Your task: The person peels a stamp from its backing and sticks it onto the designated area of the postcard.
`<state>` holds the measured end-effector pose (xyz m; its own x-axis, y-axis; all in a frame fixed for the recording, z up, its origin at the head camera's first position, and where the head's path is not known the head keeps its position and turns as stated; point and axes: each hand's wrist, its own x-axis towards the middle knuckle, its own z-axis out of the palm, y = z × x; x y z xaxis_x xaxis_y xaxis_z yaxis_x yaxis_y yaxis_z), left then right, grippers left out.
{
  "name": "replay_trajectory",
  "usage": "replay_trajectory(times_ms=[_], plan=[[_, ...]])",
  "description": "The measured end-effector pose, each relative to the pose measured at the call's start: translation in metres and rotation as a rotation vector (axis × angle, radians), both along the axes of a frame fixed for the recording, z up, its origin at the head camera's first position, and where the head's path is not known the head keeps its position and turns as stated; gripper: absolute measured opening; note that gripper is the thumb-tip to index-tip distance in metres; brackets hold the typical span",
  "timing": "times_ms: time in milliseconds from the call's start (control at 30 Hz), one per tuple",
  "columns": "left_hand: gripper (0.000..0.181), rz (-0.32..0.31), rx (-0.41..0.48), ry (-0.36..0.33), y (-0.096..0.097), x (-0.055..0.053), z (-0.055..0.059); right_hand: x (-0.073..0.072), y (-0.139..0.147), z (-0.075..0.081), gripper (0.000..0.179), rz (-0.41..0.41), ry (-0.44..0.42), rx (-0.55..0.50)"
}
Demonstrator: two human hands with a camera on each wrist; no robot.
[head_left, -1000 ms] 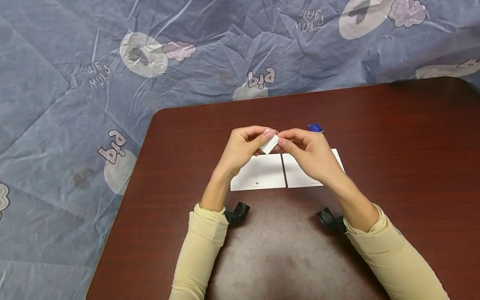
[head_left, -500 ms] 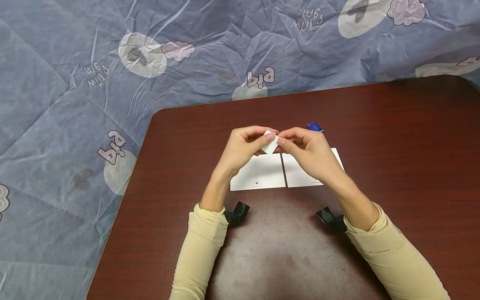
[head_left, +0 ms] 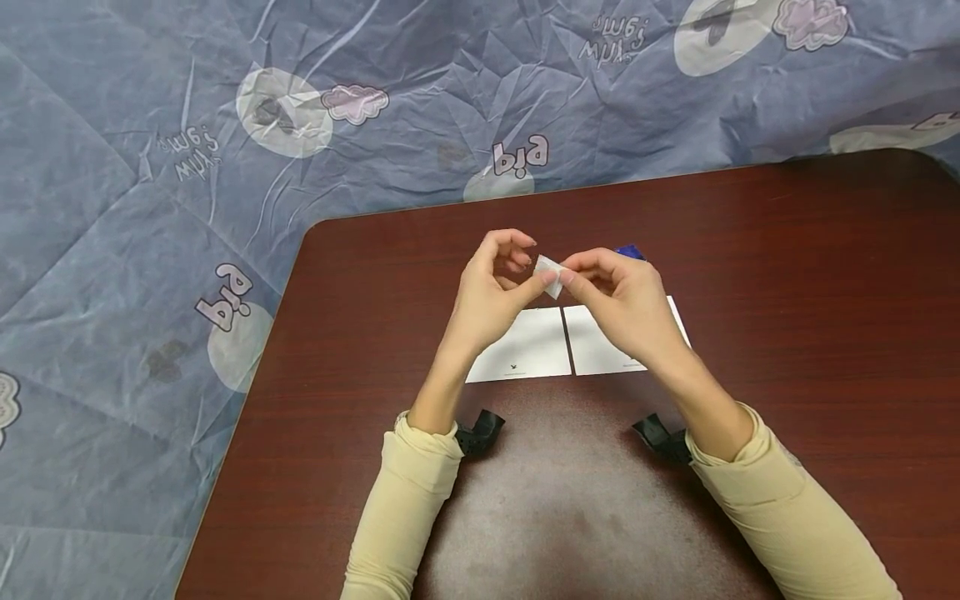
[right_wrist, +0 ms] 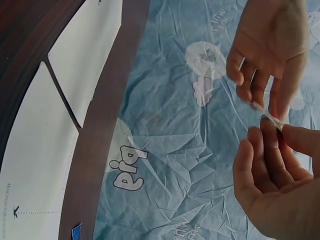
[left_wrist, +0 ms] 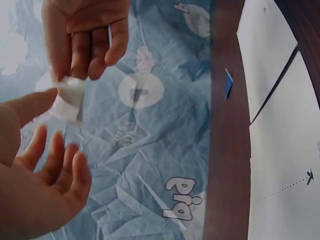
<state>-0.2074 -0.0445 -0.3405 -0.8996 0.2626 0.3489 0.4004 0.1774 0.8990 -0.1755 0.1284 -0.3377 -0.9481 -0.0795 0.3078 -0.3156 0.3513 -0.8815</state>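
Note:
A small white folded square, like a wipe (head_left: 546,263), is held in the air between both hands above the table. My right hand (head_left: 633,308) pinches its right side between thumb and index finger. My left hand (head_left: 487,300) touches the near face with the thumb tip only, while its other fingers are lifted away and loosely bent. In the left wrist view the white square (left_wrist: 72,100) looks blurred, with the left thumb (left_wrist: 37,106) against it. Seen from the right wrist, the white square (right_wrist: 273,121) is almost edge-on and thin.
Two white cards (head_left: 528,350) lie side by side beneath the hands on the dark red-brown table (head_left: 810,317). A small blue packet (head_left: 630,251) lies behind the right hand. Black wrist mounts (head_left: 480,433) sit under both wrists. A blue patterned cloth (head_left: 420,50) hangs beyond the table.
My left fingers have let go of the white square and lifted away, leaving only the thumb on it. The square has shifted slightly right and up, still in the right hand's pinch.

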Motion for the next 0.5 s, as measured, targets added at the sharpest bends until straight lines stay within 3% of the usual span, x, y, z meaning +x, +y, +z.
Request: replay_trajectory(times_ms=[167,333,500], plan=[[0.017,0.104,-0.169,0.039,0.006,0.007,0.003,0.001,0.000,-0.001,0.017,-0.074,0.052,0.047],[0.011,0.138,-0.314,0.029,0.011,0.013,0.008,0.001,-0.002,-0.002,0.014,-0.120,0.144,0.089],[0.017,0.138,-0.358,0.045,0.013,0.015,0.010,0.000,-0.003,-0.006,0.008,-0.148,0.292,0.146]])
